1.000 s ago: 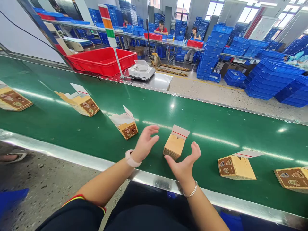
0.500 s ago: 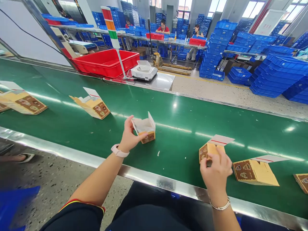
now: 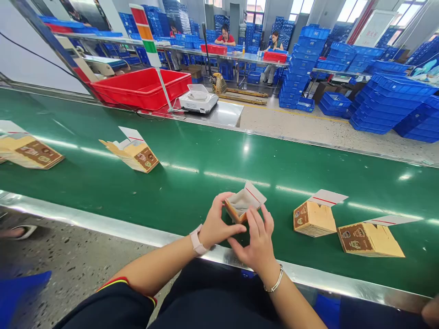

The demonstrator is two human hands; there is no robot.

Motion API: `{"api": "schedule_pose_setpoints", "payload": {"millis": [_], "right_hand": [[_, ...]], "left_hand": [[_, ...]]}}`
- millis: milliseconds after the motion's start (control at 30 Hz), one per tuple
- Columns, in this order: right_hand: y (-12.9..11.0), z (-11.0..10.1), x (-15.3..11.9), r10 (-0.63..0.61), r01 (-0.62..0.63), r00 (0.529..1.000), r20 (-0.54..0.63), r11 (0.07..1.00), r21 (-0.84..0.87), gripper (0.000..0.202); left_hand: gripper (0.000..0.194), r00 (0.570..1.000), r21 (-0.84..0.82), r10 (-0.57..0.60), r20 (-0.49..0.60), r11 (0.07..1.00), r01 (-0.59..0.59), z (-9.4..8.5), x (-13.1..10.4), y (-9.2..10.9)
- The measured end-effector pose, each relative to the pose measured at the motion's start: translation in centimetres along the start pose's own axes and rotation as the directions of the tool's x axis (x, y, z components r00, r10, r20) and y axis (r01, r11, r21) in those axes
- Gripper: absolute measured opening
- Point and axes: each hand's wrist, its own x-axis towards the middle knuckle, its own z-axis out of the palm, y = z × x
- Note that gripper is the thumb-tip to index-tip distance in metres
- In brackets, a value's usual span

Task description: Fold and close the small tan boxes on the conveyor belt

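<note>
Above the green conveyor belt (image 3: 192,196), close to its near edge, a small open cardboard box (image 3: 240,203) is held tilted, its white flap raised and its pale inside facing up. My left hand (image 3: 219,224) is closed round the box's left side, thumb along the near edge. The fingers of my right hand (image 3: 257,237) press on its right near side by the flap, with that thumb lower down. A brown-and-yellow box (image 3: 313,218) stands on the belt right of my hands, and another similar box (image 3: 370,240) lies beyond it. Both have white red-striped flaps.
More open boxes (image 3: 137,155) sit on the belt at left. Across it are a red bin (image 3: 140,91), a white scale (image 3: 198,100) and a striped signal light (image 3: 146,36). Stacked blue crates (image 3: 302,64) and seated people are farther back. A metal rail (image 3: 137,226) edges the belt.
My left hand has brought its box rightward and nearer to me. My right hand has let go of the box at right and moved left onto the held one.
</note>
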Motion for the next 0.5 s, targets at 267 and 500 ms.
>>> {"api": "schedule_pose_setpoints", "payload": {"millis": [267,500], "right_hand": [[3.5,-1.5,2.9,0.128,-0.156,0.909,0.397,0.987,0.038,0.037],[4.0,-0.9,1.2,0.222,-0.225,0.974,0.051,0.898,0.377,0.023]], "left_hand": [[0.047,0.876,0.185,0.323,0.358,0.895,-0.406,-0.4,2.1,0.1],[0.03,0.89,0.085,0.229,0.394,0.955,-0.283,2.5,2.2,0.7]]}}
